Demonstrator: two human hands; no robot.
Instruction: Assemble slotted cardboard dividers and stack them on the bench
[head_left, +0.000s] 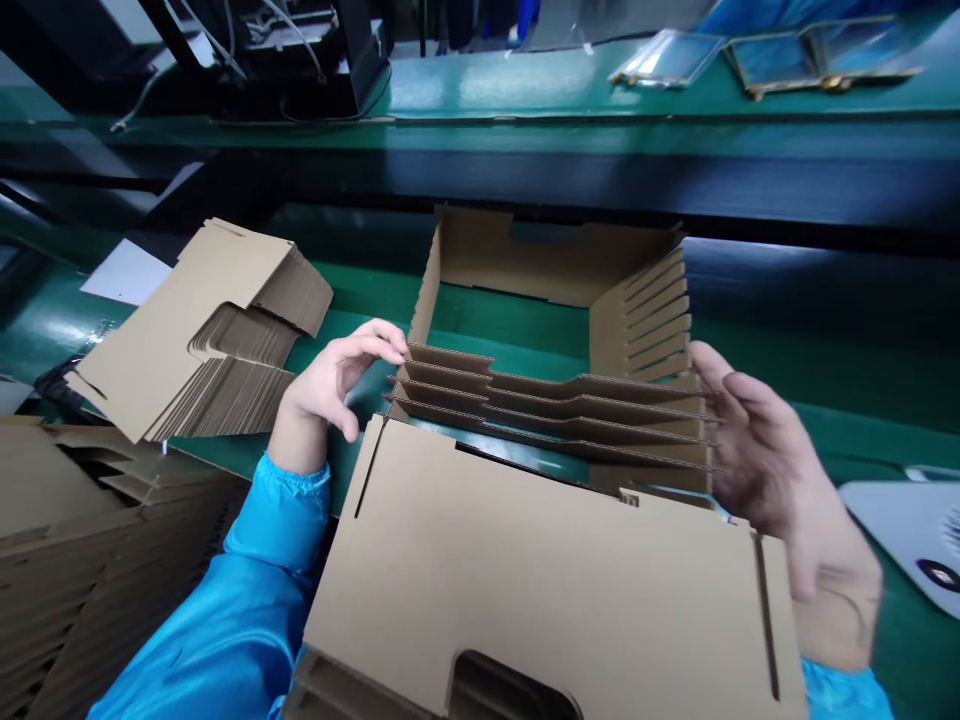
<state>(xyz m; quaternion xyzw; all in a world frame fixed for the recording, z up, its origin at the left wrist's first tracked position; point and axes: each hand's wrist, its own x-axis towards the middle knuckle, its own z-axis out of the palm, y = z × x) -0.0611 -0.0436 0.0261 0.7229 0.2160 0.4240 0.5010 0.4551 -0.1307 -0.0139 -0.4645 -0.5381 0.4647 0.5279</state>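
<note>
A cardboard divider frame [525, 270] stands on the green bench, with several slotted cardboard strips [555, 410] set across it. My left hand [337, 380] touches the left ends of the strips with curled, spread fingers. My right hand [757, 440] lies flat and open against the right ends of the strips. A large flat cardboard panel [540, 580] with a handle cut-out lies nearest me, in front of the frame.
A fanned stack of cardboard pieces [217, 340] lies at the left, with more flat cardboard [82, 540] at the lower left. Clear trays [750, 55] sit on the far bench. A dark machine [285, 50] stands at the top left. A white object [915, 540] is at the right.
</note>
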